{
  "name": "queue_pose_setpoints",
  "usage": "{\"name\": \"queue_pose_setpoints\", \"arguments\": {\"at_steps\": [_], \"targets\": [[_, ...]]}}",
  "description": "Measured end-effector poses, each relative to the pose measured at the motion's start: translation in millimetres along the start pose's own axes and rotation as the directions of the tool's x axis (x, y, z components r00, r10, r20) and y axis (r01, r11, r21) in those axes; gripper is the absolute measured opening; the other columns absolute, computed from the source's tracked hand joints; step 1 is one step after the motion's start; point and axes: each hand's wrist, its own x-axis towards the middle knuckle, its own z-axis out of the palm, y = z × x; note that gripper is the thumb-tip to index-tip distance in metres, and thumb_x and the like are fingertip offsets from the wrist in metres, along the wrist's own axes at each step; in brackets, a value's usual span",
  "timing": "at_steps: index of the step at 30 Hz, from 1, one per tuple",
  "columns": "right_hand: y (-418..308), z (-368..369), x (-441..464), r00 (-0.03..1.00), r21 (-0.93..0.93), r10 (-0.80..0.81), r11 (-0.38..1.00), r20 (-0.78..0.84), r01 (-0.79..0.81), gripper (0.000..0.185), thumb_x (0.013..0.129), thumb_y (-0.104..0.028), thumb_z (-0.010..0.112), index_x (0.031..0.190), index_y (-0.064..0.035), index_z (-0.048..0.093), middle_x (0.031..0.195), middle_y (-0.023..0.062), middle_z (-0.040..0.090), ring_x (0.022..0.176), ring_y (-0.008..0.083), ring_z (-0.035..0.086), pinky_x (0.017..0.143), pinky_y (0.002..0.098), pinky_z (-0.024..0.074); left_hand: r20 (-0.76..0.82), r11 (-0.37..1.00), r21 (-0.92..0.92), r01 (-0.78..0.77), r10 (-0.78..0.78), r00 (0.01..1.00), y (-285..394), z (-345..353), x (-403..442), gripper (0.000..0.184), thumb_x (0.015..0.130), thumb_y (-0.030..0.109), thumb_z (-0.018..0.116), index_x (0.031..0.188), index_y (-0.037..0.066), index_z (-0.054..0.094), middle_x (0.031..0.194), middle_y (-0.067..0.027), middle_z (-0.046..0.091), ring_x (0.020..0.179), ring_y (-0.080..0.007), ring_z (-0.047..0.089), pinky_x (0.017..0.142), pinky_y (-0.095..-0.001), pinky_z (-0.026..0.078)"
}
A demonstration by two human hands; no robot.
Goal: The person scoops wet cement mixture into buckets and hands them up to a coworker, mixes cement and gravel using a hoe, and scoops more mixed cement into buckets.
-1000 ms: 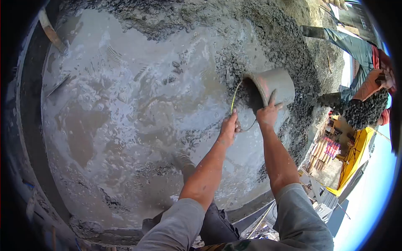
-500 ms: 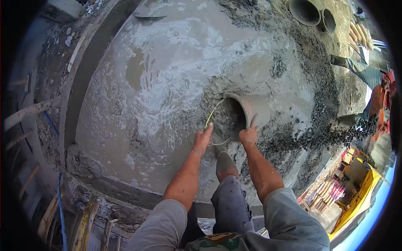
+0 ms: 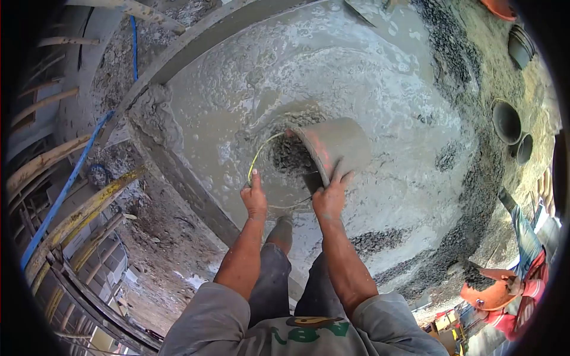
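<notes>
A mud-coated bucket lies tipped on its side in wet grey cement mix, its mouth facing left. Lumpy mix shows in and around the mouth. The thin, partly yellow-green wire handle arcs out to the left of the rim. My left hand is closed round this handle, thumb along the wire. At the near side of the bucket, my right hand grips the rim, with some fingers laid along the outer wall. The palm side of both hands is hidden.
A low concrete border edges the mix, with wooden poles and a blue hose beyond it. Dark gravel lies right. Several buckets stand farther right. At lower right a co-worker holds an orange container of gravel.
The view has turned and shifted. The bucket is angled differently, its mouth over the lumpy mix, with both hands still on it. The co-worker's orange container has come closer at lower right.
</notes>
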Motion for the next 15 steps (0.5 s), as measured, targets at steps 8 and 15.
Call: {"name": "queue_pose_setpoints", "arguments": {"at_steps": [8,15], "targets": [[-37,-32,146,0.911,-0.21,-0.344,0.931,-0.229,0.298,0.093,0.065,0.007,0.054,0.145,-0.026,0.02,0.14,0.0408,0.009,0.101,0.0519,0.052,0.073,0.0442,0.051,0.386,0.79,-0.516,0.33,-0.129,0.913,83,130,5,0.054,0.088,0.055,0.051,0.055,0.014,0.039,0.048,0.0004,0.036,0.044,-0.0139,0.037,0.048,-0.0323,0.038],[-64,76,214,0.942,-0.408,-0.327,0.851,0.082,0.331,0.097,0.067,0.003,0.058,0.145,-0.0343,0.013,0.137,0.0429,0.012,0.095,0.0469,0.058,0.07,0.0426,0.0525,0.673,0.434,-0.651,0.623,-0.052,0.738,-9,155,72,0.047,0.092,0.049,0.047,0.06,0.016,0.036,0.051,0.0021,0.033,0.05,-0.0143,0.036,0.068,-0.0365,0.044]]}}
